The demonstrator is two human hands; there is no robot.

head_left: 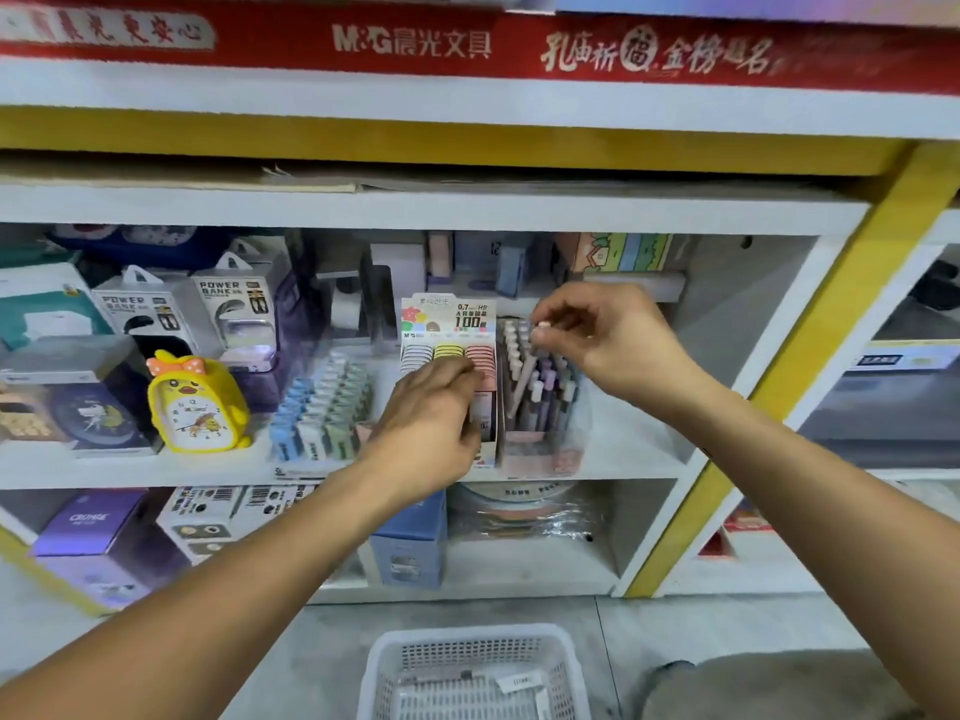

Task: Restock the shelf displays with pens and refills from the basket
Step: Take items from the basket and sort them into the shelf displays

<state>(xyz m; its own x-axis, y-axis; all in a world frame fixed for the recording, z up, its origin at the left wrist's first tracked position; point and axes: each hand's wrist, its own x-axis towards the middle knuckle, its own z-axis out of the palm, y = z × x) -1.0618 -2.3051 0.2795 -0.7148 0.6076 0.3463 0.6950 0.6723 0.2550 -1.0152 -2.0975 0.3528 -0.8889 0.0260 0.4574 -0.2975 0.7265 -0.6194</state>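
A display box of pencil-lead refills (449, 350) stands on the middle shelf, with grey, yellow and pink cases in rows. My left hand (428, 423) reaches into its front, fingers curled on the pink cases. Right beside it stands a pen display box (535, 407) full of pastel pens. My right hand (597, 340) pinches the top of one pinkish pen (522, 381) that leans tilted in that box. The white mesh basket (472, 672) sits on the floor below, holding a few slim items.
Left of the refill box stands a tray of blue and green erasers (322, 407), then a yellow duck alarm clock (195, 405) and power-bank boxes (192, 309). Boxes fill the lower shelf (410, 537). A yellow shelf post (779, 387) rises at right.
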